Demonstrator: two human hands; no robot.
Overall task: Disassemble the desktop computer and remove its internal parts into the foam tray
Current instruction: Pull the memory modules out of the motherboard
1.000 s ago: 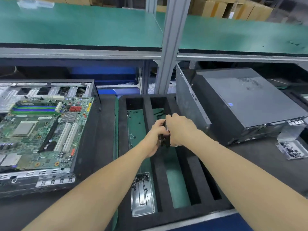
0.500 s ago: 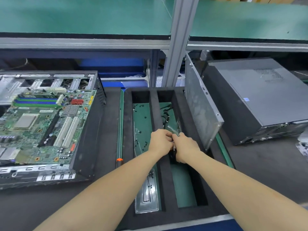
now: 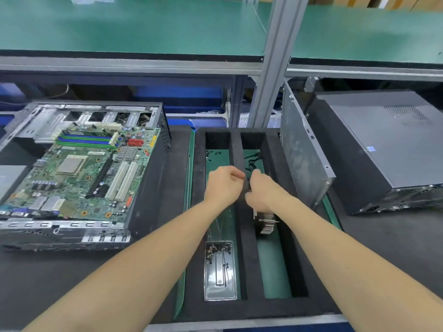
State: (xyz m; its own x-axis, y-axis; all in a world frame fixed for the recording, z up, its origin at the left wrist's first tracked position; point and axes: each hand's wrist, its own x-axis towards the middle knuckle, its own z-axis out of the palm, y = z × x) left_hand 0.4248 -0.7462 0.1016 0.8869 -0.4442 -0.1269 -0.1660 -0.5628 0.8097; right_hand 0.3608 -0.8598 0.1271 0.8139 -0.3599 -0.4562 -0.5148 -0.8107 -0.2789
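The desktop computer (image 3: 148, 195) lies open at the left of the counter (image 3: 48, 279), its motherboard (image 3: 79, 178) not yet out, so most of the job remains. A finned heatsink (image 3: 266, 222) sits in the right slot of the foam tray (image 3: 242, 259). Above it the left hand (image 3: 221, 185) and right hand (image 3: 262, 191) meet, fingers curled, pinching a dark cable (image 3: 247, 183). A screw dish (image 3: 220, 271) lies in the left slot. A leaning side panel (image 3: 302, 164) crowds the tray's right edge.

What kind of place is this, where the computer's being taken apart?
Most likely an electronics teardown or repair line in a workshop or factory. Signs: an opened desktop case with its motherboard bare, a slotted foam tray taking the parts, and a green-matted shelf on an aluminium post above.
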